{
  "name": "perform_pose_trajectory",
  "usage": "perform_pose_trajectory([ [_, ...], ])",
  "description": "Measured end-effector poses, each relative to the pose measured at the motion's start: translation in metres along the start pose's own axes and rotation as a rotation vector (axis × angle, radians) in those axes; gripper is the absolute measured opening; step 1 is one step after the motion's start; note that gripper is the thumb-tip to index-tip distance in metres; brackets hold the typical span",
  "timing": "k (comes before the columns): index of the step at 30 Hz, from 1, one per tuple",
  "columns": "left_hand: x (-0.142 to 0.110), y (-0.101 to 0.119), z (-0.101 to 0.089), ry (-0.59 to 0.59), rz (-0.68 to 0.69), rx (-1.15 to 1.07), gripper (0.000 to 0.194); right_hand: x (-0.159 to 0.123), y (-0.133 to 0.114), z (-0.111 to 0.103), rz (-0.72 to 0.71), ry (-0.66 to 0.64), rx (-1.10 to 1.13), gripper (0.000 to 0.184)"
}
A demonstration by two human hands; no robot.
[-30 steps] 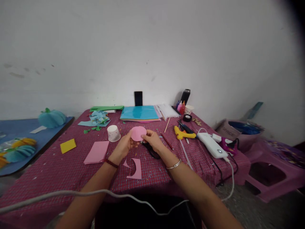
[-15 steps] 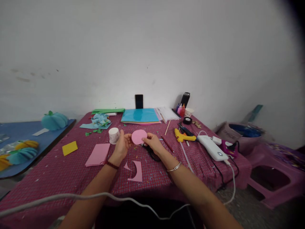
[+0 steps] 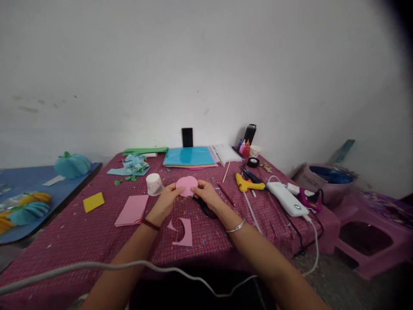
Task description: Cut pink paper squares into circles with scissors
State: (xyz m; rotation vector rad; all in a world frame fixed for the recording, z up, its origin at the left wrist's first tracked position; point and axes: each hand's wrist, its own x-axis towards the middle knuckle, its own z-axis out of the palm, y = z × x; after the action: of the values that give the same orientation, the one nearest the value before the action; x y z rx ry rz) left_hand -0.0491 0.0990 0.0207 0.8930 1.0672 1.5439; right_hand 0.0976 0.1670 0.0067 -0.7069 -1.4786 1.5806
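Between my two hands, above the checked tablecloth, is a pink paper circle [image 3: 186, 185]. My left hand [image 3: 168, 199] pinches its left edge, thumb on top. Its right edge is pinched in my right hand [image 3: 206, 193]. Scissors [image 3: 205, 208] with dark handles lie under and beside my right hand, their blades partly hidden. Pink paper offcuts [image 3: 186, 232] with a curved cut edge lie nearer to me. An upturned paper cup [image 3: 154, 184] stands just left of my left hand, and a stack of pink paper [image 3: 132, 210] lies in front of it.
To the right are a yellow glue gun [image 3: 248, 183], a white power bank [image 3: 287, 199] with cables and a roll of black tape [image 3: 253, 162]. Coloured sheets [image 3: 190, 156] and a phone [image 3: 187, 137] are at the back. A white cable [image 3: 167, 270] crosses in front of me.
My left hand has gone from spread fingers beside the pink paper circle to pinching its left edge. The circle has shifted slightly left; my right hand keeps hold of it.
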Motion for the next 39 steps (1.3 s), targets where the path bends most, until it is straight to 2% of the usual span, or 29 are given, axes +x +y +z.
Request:
perform_pose_trajectory([
  [7, -0.002, -0.001, 0.001, -0.016, -0.024, 0.005, 0.030, -0.001, -0.002, 0.000, 0.054, -0.030, 0.142, 0.030],
  [11, 0.003, -0.002, -0.004, 0.094, 0.014, -0.042, 0.038, 0.001, -0.001, -0.002, 0.069, -0.009, 0.194, 0.035],
  [14, 0.007, 0.000, -0.012, 0.204, 0.065, -0.086, 0.029, 0.002, 0.001, -0.004, 0.071, 0.023, 0.207, 0.036],
  [16, 0.008, 0.002, -0.015, 0.221, 0.083, -0.108, 0.030, 0.003, 0.002, -0.005, 0.068, 0.043, 0.202, 0.035],
  [23, 0.000, 0.010, -0.009, 0.040, 0.007, -0.076, 0.039, 0.004, 0.005, -0.005, 0.021, 0.085, 0.122, 0.030],
  [27, -0.001, 0.005, -0.007, -0.028, -0.037, 0.000, 0.030, 0.003, 0.002, -0.003, -0.024, 0.066, 0.032, 0.025],
  [34, 0.000, -0.003, -0.005, -0.039, -0.037, 0.106, 0.034, -0.001, -0.001, -0.002, -0.092, -0.019, -0.163, 0.020],
  [39, 0.001, -0.005, -0.003, 0.005, -0.020, 0.168, 0.033, -0.001, 0.000, 0.000, -0.150, -0.056, -0.301, 0.019],
])
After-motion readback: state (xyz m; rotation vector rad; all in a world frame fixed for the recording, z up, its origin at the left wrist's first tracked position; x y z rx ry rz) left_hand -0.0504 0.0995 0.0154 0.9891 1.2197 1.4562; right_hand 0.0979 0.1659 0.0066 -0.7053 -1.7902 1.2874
